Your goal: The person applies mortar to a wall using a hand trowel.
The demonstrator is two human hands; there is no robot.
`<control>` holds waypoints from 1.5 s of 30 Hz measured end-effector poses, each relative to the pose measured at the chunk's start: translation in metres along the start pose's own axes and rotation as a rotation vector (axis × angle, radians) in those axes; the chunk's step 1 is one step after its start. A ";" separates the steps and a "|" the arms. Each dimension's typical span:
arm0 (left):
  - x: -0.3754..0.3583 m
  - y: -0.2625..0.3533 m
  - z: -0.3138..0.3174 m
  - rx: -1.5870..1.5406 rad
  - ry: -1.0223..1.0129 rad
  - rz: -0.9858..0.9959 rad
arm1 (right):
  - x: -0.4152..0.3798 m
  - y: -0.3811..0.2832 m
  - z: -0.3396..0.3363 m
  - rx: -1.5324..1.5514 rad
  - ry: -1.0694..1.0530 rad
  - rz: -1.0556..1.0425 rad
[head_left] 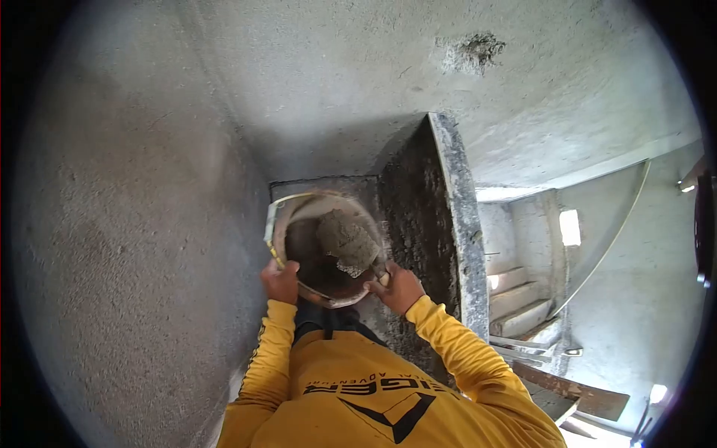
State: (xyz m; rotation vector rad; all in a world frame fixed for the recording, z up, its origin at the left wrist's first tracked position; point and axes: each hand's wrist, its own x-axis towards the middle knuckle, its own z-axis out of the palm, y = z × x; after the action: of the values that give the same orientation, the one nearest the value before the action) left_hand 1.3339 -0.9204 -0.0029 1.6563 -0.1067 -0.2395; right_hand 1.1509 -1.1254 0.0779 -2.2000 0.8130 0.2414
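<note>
A round bucket (pixel 278 224) with a pale, yellow-edged rim is held out in front of my chest, its mouth turned toward me. Inside lies a lump of wet grey mortar (pixel 347 243). My left hand (pixel 280 282) grips the rim on the near left. At the near right of the rim my right hand (pixel 399 287) is shut on it too. Both arms are in yellow long sleeves (pixel 448 343). The bucket sits close against a dark, damp concrete pier (pixel 429 216).
A rough plastered wall (pixel 134 224) fills the left side, with a grey concrete surface (pixel 358 75) above. To the right are concrete steps (pixel 515 299), a bright small opening (pixel 570 228) and wooden planks (pixel 575 392) lower down.
</note>
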 end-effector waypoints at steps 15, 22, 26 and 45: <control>0.012 -0.085 -0.036 0.139 0.021 -0.236 | 0.250 0.155 -0.079 0.956 -0.029 0.104; 0.054 -0.034 0.006 0.174 -0.110 -0.081 | 0.003 0.144 -0.050 0.224 0.352 0.385; 0.082 -0.031 0.032 0.230 -0.239 -0.070 | -0.039 0.144 -0.028 0.318 0.380 0.317; 0.102 -0.019 0.037 0.316 -0.270 -0.083 | 0.250 0.082 -0.076 0.501 0.080 0.667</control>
State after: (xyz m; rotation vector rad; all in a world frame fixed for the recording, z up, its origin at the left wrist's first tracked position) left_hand 1.4240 -0.9765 -0.0345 1.9370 -0.2921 -0.5312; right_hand 1.2887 -1.3407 -0.0203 -1.4299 1.4606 0.2383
